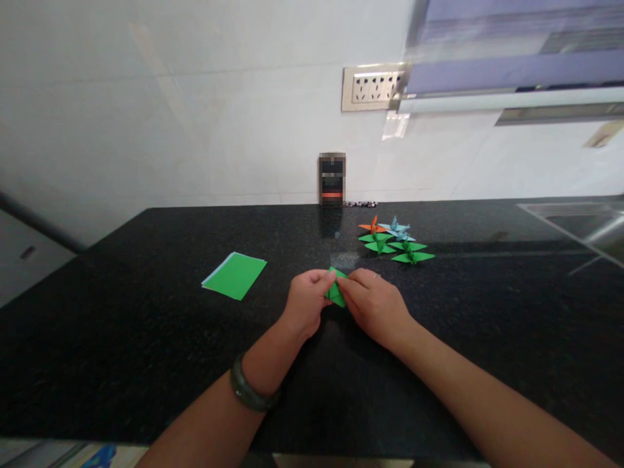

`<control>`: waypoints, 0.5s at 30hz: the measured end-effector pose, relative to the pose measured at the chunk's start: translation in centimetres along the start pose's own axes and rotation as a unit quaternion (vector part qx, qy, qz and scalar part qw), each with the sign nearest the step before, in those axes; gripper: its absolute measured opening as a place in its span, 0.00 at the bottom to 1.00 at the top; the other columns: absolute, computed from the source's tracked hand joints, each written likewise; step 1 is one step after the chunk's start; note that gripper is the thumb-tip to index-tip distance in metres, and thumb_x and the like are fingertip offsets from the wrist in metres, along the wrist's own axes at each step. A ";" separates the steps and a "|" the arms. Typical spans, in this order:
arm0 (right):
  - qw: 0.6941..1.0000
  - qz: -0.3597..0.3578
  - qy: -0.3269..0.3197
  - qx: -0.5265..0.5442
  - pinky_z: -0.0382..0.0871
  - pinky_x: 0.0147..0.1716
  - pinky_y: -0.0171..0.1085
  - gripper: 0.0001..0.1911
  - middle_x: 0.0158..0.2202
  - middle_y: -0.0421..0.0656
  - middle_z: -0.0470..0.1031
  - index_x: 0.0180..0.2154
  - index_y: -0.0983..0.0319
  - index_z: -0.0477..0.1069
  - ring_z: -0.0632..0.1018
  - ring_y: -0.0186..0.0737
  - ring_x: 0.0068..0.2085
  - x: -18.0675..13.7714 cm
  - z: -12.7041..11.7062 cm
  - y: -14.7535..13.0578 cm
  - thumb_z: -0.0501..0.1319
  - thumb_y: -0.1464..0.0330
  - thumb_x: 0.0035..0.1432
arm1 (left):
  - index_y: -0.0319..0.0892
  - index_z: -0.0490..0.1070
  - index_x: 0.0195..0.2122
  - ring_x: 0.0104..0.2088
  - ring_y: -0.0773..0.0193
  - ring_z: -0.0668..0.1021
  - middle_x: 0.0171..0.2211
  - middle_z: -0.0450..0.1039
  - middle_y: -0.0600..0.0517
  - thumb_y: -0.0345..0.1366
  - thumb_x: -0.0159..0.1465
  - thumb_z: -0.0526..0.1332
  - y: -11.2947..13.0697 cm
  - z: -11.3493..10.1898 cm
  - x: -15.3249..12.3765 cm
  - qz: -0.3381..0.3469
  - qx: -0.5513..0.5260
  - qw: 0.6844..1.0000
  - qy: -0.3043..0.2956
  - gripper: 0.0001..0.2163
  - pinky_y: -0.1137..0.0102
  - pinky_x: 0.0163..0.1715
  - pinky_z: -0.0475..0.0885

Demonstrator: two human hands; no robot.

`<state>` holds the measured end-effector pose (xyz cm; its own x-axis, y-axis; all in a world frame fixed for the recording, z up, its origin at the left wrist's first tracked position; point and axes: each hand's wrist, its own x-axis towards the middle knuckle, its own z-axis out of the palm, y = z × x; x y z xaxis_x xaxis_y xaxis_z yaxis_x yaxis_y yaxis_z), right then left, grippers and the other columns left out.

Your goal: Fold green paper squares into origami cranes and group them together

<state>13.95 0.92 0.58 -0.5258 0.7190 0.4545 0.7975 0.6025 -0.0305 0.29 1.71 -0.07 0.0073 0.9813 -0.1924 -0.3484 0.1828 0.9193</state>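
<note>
Presently, both your hands are closed on one small piece, the folded green paper, which sits between them above the near-middle part of the black countertop. Your left hand pinches it from the left side, thumb lying across the upper face and the other fingers curled behind and beneath. Your right hand grips the right side, fingertips bunched close to the left thumb. No finger of either hand is spread wide. Whether the paper touches the surface below cannot be told from this angle.

You wear a dark bangle at the left wrist and a thin ring on the right hand.

To the left of your hands, and apart from them, lies a flat paper stack: green on top, with a pale blue edge showing along one side. Beyond your right hand stands a close cluster of folded figures: an orange figure and light-blue figures at the back, green figures in front. Overlap prevents an exact count.

Against the white wall stands an upright dark device, its face blurred, with a beaded strand just beside its base.
</note>
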 end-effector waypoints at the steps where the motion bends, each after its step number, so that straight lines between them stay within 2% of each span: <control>1: 1.000 -0.005 0.012 0.005 0.57 0.28 0.33 0.09 0.32 0.44 0.70 0.36 0.61 0.71 0.68 0.36 0.33 0.0 0.0 0.0 0.52 0.70 0.60 | 0.36 0.70 0.23 0.19 0.72 0.67 0.19 0.66 0.54 0.41 0.47 0.67 0.0 0.0 0.0 0.003 -0.005 1.000 0.007 0.12 0.74 0.20 0.64; 5: 0.998 -0.032 0.030 0.032 0.59 0.29 0.33 0.10 0.30 0.44 0.71 0.33 0.62 0.73 0.68 0.36 0.32 -0.1 -0.2 0.2 0.53 0.69 0.60 | 0.36 0.69 0.22 0.18 0.72 0.67 0.17 0.66 0.55 0.39 0.47 0.66 0.0 0.0 0.1 0.003 -0.019 0.999 0.038 0.11 0.75 0.18 0.62; 7: 0.995 -0.020 0.043 0.090 0.60 0.30 0.33 0.13 0.29 0.44 0.70 0.29 0.62 0.72 0.69 0.36 0.32 -0.1 -0.3 0.4 0.52 0.67 0.60 | 0.36 0.69 0.22 0.17 0.72 0.67 0.17 0.66 0.55 0.39 0.47 0.66 0.1 0.0 0.1 0.007 -0.015 0.999 0.051 0.11 0.75 0.18 0.62; 9: 0.982 0.036 0.072 0.168 0.61 0.31 0.33 0.15 0.27 0.43 0.69 0.25 0.63 0.71 0.69 0.35 0.30 0.0 -0.3 0.6 0.52 0.66 0.60 | 0.36 0.71 0.22 0.18 0.71 0.68 0.18 0.67 0.54 0.39 0.48 0.65 0.1 0.1 0.1 0.015 -0.003 0.998 0.057 0.10 0.74 0.19 0.64; 11: 0.957 0.133 0.083 0.243 0.61 0.28 0.33 0.15 0.24 0.41 0.67 0.24 0.63 0.69 0.69 0.33 0.27 0.0 -0.1 0.8 0.52 0.65 0.59 | 0.36 0.72 0.24 0.20 0.69 0.70 0.19 0.69 0.53 0.40 0.48 0.65 0.1 0.2 0.0 0.026 0.016 0.998 0.059 0.10 0.73 0.21 0.66; 13: 0.919 0.223 0.050 0.321 0.60 0.24 0.32 0.14 0.22 0.39 0.66 0.26 0.63 0.67 0.67 0.32 0.24 0.2 0.2 0.7 0.54 0.61 0.57 | 0.37 0.74 0.25 0.21 0.69 0.71 0.20 0.70 0.52 0.40 0.49 0.65 0.0 0.2 0.0 0.040 0.040 0.997 0.059 0.10 0.72 0.22 0.66; 15: 0.871 0.272 -0.018 0.408 0.59 0.20 0.32 0.15 0.20 0.37 0.64 0.27 0.63 0.66 0.65 0.31 0.21 0.3 0.6 0.6 0.56 0.58 0.54 | 0.37 0.75 0.26 0.21 0.69 0.70 0.21 0.71 0.52 0.40 0.49 0.65 0.0 0.2 0.0 0.055 0.068 0.994 0.058 0.11 0.73 0.22 0.66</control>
<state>14.11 1.69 0.15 -0.1550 0.9768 0.1476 0.4636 0.2039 -0.8623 0.47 1.68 -0.01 -0.1351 0.9837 -0.1191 -0.2116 0.0888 0.9733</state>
